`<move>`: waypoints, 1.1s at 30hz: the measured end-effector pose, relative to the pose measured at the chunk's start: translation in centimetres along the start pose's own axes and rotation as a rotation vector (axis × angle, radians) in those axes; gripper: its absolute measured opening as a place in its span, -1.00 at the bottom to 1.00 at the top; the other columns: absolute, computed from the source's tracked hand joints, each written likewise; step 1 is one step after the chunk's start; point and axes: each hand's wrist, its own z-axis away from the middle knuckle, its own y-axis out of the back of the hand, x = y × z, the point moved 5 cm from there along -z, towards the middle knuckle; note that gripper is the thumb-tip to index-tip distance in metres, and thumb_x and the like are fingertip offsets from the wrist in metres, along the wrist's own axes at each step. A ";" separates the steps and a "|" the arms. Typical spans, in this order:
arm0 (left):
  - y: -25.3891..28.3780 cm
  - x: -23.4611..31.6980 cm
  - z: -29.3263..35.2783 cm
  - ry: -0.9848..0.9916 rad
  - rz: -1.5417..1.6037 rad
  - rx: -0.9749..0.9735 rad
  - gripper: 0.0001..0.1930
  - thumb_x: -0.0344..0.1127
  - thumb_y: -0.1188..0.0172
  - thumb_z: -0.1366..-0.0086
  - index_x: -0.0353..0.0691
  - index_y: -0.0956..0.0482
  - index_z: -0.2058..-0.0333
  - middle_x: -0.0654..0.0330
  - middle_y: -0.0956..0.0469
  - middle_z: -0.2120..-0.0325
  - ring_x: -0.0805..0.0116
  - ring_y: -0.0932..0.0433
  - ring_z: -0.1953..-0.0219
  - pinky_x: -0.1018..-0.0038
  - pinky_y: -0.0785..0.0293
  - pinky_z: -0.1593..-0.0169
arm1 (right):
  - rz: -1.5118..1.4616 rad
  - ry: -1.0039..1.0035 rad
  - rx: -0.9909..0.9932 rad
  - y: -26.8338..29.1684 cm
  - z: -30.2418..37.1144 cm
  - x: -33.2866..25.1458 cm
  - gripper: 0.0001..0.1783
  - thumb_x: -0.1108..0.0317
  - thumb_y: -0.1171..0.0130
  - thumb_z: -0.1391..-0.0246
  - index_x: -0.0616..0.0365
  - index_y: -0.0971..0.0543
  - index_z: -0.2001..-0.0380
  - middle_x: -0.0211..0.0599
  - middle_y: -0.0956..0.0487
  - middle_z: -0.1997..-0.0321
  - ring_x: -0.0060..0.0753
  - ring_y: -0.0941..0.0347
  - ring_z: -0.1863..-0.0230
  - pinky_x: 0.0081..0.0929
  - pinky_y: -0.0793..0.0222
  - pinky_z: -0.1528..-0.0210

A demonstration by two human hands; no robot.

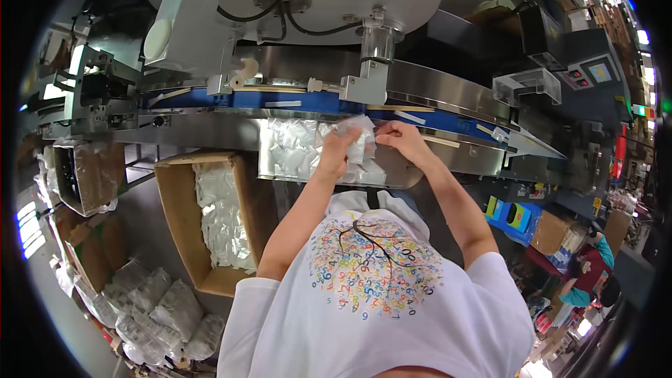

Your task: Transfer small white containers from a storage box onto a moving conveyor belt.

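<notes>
My left hand (338, 152) has its fingers closed on a small bunch of white packets (360, 128) over a metal tray (266, 170). Many more of these flat packets (294, 147) lie loose in the tray, beneath and left of that hand. Just to the right, my right hand (407, 143) is curled with thumb and fingertips together beside the bunch. Whether anything is pinched there I cannot make out. Beyond both hands runs a blue conveyor belt (329, 105) carrying thin wooden sticks (400, 108) and single white strips (410, 118).
A large round machine housing (294, 0) with metal arms overhangs the belt. An open cardboard box (175, 231) of white packets stands at the left, near stacked clear bags (157, 308). A control box with a screen (588, 73) is at right. Another person (595, 269) works far right.
</notes>
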 end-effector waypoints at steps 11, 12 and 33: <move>-9.4 -4.5 -0.8 -0.262 -0.276 -0.411 -0.74 -0.31 -0.08 -0.20 -0.33 -0.44 0.17 0.15 -0.49 0.28 0.41 -0.51 0.27 0.47 -0.49 0.28 | -0.169 -0.008 0.147 6.6 4.4 4.1 -0.85 0.38 -0.13 0.04 0.27 -0.51 0.43 -0.33 -0.48 0.53 -0.62 -0.36 0.49 -0.65 -0.29 0.41; -10.2 -5.3 -1.5 -0.248 -0.278 -0.435 -0.74 -0.31 -0.08 -0.20 -0.33 -0.44 0.17 0.15 -0.49 0.28 0.41 -0.51 0.27 0.47 -0.49 0.28 | -0.175 -0.013 0.175 8.1 4.9 4.9 -0.85 0.38 -0.13 0.04 0.27 -0.51 0.43 -0.33 -0.48 0.53 -0.62 -0.36 0.49 -0.65 -0.29 0.41; -19.6 -16.1 -6.6 0.203 -0.380 -0.149 -0.68 -0.34 -0.11 -0.15 -0.36 -0.40 0.13 0.17 -0.49 0.39 0.43 -0.49 0.49 0.55 -0.49 0.43 | 0.166 -0.087 0.887 31.5 7.9 17.5 -0.65 0.14 -0.22 0.10 0.29 -0.54 0.49 -0.24 -0.54 0.59 -0.41 -0.45 0.55 -0.47 -0.32 0.43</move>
